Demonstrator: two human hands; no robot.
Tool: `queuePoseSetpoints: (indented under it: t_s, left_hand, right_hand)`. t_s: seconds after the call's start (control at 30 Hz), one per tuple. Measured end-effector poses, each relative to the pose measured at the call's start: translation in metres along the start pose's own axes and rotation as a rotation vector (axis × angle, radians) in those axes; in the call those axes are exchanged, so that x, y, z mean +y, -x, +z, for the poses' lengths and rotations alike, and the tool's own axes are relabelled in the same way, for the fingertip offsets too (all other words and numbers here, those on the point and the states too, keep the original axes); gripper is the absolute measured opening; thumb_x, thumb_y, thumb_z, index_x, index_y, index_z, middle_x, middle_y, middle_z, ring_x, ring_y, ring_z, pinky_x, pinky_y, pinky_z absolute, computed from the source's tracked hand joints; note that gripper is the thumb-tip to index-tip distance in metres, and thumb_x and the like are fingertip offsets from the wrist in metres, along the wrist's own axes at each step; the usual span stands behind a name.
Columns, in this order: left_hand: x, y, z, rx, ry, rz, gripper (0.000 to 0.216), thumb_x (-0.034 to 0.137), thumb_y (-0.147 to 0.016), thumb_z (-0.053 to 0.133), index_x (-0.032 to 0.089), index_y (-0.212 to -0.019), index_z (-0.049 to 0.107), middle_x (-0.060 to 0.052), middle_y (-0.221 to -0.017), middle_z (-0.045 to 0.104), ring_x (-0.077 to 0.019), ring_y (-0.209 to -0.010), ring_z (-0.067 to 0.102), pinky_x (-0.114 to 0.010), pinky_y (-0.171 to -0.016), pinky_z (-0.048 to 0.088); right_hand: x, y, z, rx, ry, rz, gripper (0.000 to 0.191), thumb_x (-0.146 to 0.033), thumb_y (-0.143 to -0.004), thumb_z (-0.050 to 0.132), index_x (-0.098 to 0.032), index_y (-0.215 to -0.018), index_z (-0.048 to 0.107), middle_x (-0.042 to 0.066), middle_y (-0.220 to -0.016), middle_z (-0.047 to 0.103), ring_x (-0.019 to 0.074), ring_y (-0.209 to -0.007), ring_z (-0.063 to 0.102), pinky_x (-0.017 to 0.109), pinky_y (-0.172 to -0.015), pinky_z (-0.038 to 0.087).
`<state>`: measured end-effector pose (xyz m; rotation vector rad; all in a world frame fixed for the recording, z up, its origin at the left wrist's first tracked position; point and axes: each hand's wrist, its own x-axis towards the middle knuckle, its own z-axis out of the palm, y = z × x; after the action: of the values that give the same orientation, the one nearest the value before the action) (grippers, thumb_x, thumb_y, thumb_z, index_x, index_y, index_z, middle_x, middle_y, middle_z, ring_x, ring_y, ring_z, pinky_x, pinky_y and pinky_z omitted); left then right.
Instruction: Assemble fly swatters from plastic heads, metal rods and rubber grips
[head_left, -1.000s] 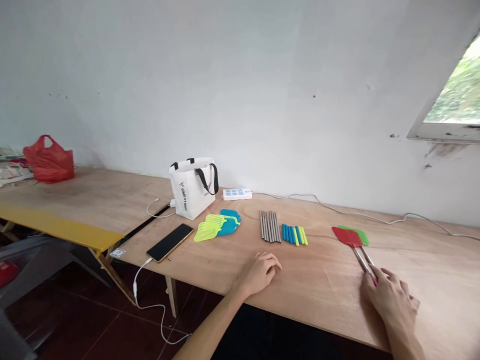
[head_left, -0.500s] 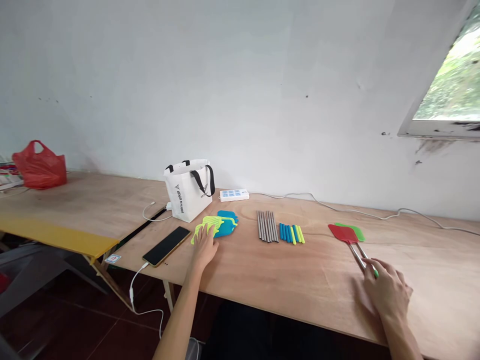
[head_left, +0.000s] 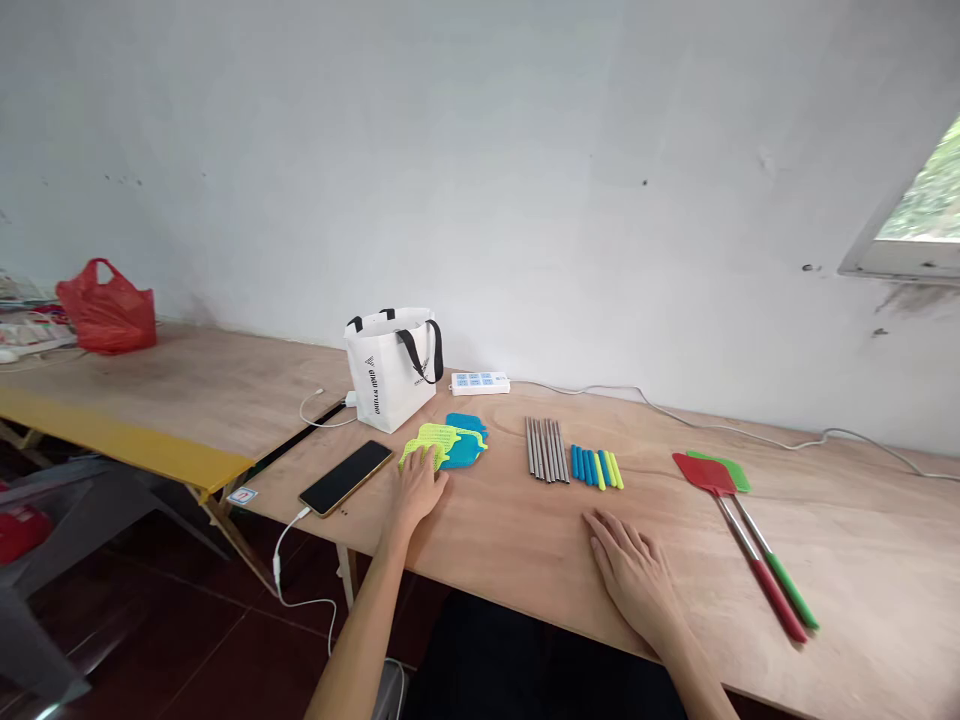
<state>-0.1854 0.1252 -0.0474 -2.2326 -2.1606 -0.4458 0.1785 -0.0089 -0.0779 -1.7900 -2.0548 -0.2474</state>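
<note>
My left hand (head_left: 418, 490) rests with its fingertips on the yellow mesh fly swatter heads (head_left: 436, 437), which overlap blue fly swatter heads (head_left: 466, 450). Palm down, my right hand (head_left: 630, 570) lies open on the bare tabletop with its fingers stretched out. Several metal tubes (head_left: 547, 450) are lined up in front of it, beside a row of blue handles (head_left: 583, 465) and yellow handles (head_left: 613, 470). To the right lie a red fly swatter (head_left: 705, 472) and a green fly swatter (head_left: 784, 575), both whole, the red head partly covering the green one.
A black phone (head_left: 345, 477) with a white cable lies left of my left hand. Behind stand a white bag (head_left: 390, 385) and a power strip (head_left: 480, 384), its cord along the wall. A red plastic bag (head_left: 109, 310) sits on the far-left table. The wooden table (head_left: 525, 560) ends near me.
My right hand has let go of the swatters at the right and moved left onto the tabletop. My left hand stays on the yellow heads. The view has turned slightly left.
</note>
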Motion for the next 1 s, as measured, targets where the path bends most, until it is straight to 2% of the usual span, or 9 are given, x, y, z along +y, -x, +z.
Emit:
queuePoseSetpoints:
  t_s: [0.13,0.27,0.43,0.57,0.67,0.77,0.9,1.0]
  left_hand:
    - [0.000,-0.011,-0.014,-0.158,-0.051,0.000,0.063,0.041,-0.097,0.045,0.019,-0.154,0.035,-0.017,-0.163,0.033,-0.0407,-0.149,0.027,-0.057,-0.115,0.028]
    - [-0.002,-0.024,-0.026,-0.231,-0.098,0.053,0.059,0.041,-0.095,0.044,0.024,-0.152,0.040,-0.014,-0.159,0.039,-0.0419,-0.145,0.032,-0.062,-0.108,0.034]
    - [0.001,-0.022,-0.028,-0.201,-0.119,0.070,0.056,0.034,-0.094,0.044,0.026,-0.149,0.044,-0.014,-0.153,0.046,-0.0397,-0.139,0.038,-0.061,-0.105,0.037]
    - [0.007,-0.007,-0.026,-0.178,-0.117,0.066,0.054,0.032,-0.094,0.043,0.025,-0.147,0.046,-0.014,-0.150,0.048,-0.0387,-0.135,0.040,-0.058,-0.102,0.041]
    - [0.010,0.005,-0.024,-0.148,-0.103,0.045,0.050,0.033,-0.096,0.041,0.024,-0.145,0.049,-0.014,-0.154,0.044,-0.0392,-0.136,0.039,-0.060,-0.100,0.042]
    - [0.009,0.011,-0.021,-0.098,-0.093,0.030,0.044,0.034,-0.098,0.041,0.023,-0.139,0.053,-0.013,-0.159,0.040,-0.0401,-0.135,0.040,-0.062,-0.099,0.041]
    - [0.008,0.008,-0.017,-0.053,-0.097,0.051,0.037,0.034,-0.100,0.043,0.020,-0.131,0.056,-0.015,-0.142,0.057,-0.0380,-0.125,0.047,-0.055,-0.094,0.045]
    - [0.012,0.004,-0.017,-0.013,-0.126,0.080,0.037,0.030,-0.101,0.043,0.018,-0.135,0.055,-0.016,-0.134,0.062,-0.0387,-0.127,0.045,-0.053,-0.092,0.046]
  right_hand:
    - [-0.005,0.002,0.000,-0.007,0.020,-0.012,0.049,-0.039,-0.106,0.025,-0.027,-0.144,0.055,0.006,-0.148,0.056,0.0237,-0.132,0.054,0.047,-0.112,0.038]
    - [-0.003,0.003,0.002,0.004,0.029,-0.031,0.051,-0.037,-0.106,0.024,-0.024,-0.147,0.051,0.006,-0.150,0.053,0.0230,-0.137,0.049,0.046,-0.114,0.036]
    - [-0.004,-0.004,0.006,0.008,0.127,-0.074,0.051,-0.034,-0.106,0.025,-0.019,-0.146,0.052,0.010,-0.147,0.056,0.0249,-0.133,0.052,0.044,-0.109,0.039]
    - [-0.016,-0.023,0.003,-0.061,0.274,-0.092,0.050,-0.027,-0.106,0.025,-0.012,-0.147,0.050,0.017,-0.139,0.061,0.0300,-0.119,0.057,0.046,-0.094,0.046]
    - [-0.029,-0.041,0.004,-0.078,0.328,-0.083,0.051,-0.019,-0.104,0.027,-0.013,-0.150,0.046,0.018,-0.145,0.055,0.0308,-0.115,0.057,0.045,-0.087,0.047]
    - [-0.039,-0.055,0.008,-0.076,0.321,-0.063,0.054,-0.013,-0.100,0.033,-0.015,-0.152,0.043,0.018,-0.155,0.045,0.0306,-0.118,0.055,0.044,-0.087,0.048]
    - [-0.042,-0.068,0.013,-0.087,0.292,-0.017,0.052,-0.017,-0.100,0.038,-0.016,-0.151,0.045,0.016,-0.155,0.045,0.0296,-0.123,0.054,0.041,-0.092,0.049]
    - [-0.041,-0.072,0.015,-0.081,0.278,-0.029,0.049,-0.018,-0.101,0.038,-0.014,-0.149,0.048,0.015,-0.154,0.049,0.0281,-0.125,0.054,0.041,-0.097,0.048]
